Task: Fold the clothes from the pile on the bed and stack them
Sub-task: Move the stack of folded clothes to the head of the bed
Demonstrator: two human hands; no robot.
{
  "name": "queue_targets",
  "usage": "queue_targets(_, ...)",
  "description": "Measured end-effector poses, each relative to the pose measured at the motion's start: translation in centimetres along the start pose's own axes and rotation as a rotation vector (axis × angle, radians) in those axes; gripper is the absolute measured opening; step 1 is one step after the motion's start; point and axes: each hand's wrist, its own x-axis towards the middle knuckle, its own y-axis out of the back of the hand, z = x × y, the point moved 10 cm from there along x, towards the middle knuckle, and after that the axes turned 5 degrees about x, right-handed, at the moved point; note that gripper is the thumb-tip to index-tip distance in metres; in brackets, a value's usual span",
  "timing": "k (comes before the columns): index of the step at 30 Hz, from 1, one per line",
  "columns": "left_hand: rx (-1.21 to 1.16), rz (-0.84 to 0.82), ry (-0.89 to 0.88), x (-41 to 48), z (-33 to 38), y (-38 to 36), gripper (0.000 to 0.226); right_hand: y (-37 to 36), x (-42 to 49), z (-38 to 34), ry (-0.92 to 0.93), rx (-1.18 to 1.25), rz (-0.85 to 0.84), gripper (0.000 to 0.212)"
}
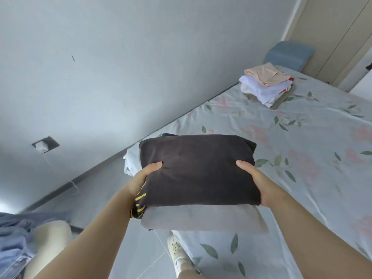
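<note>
A folded dark grey garment (198, 170) with yellow print at its left edge is held flat between both hands, near the left edge of the bed. My left hand (144, 177) grips its left side, thumb on top. My right hand (256, 178) grips its right side the same way. Right under it lies a folded light grey garment (203, 219), and a dark blue edge and white cloth (129, 160) show behind. I cannot tell whether the dark garment rests on that stack. A second stack of folded clothes (265, 83), peach on top of white, sits far up the bed.
The bed (302, 158) has a pale floral sheet and runs along a grey wall. A blue cushion (289, 54) stands at its far end before a beige wardrobe. My leg and white shoe (178, 250) are on the tiled floor beside the bed.
</note>
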Motion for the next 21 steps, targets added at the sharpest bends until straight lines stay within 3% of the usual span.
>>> queue_targets(7, 0.046, 0.023, 0.007, 10.9, 10.3, -0.8, 0.032, -3.0, 9.3, -10.1, -0.001, -0.008, 0.02, 0.043)
queue_targets(13, 0.156, 0.057, 0.044, 18.6, 16.9, -4.1, 0.039, -2.1, 14.9, -16.1, -0.009, 0.029, 0.085, 0.038)
queue_targets(19, 0.145, 0.1, 0.013, 28.1, 21.0, -8.2, 0.023, 0.3, 20.8, -21.0, 0.032, 0.019, 0.168, 0.029)
queue_targets(21, 0.128, 0.028, 0.017, 31.1, 21.8, -10.5, 0.022, 1.1, 23.3, -23.0, 0.052, 0.02, 0.184, 0.027)
